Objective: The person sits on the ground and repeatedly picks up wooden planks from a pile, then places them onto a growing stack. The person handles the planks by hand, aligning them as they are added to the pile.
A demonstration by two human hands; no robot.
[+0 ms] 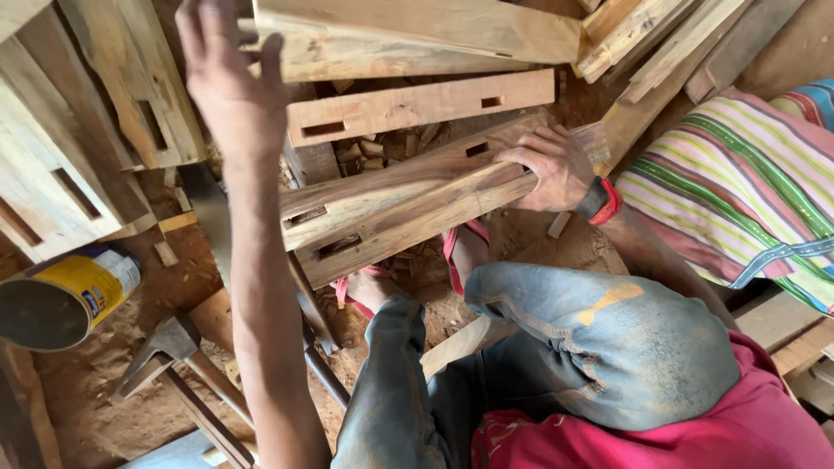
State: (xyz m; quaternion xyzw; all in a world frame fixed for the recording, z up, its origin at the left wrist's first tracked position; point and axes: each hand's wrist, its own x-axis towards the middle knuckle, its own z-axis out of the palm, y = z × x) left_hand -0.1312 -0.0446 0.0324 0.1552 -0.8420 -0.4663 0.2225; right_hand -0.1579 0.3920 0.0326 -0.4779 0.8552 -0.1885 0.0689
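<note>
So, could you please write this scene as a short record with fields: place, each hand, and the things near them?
place: dirt floor of a wood workshop, seen from above
left hand: raised, fingers on the end of a pale plank
right hand: resting on a long beam with rectangular mortise holes
feet: in red sandals, under the beam
nearby tools: hammer on the floor, yellow tin can lying on its side
other wood: more mortised pieces stacked around
right side: striped cloth
</note>
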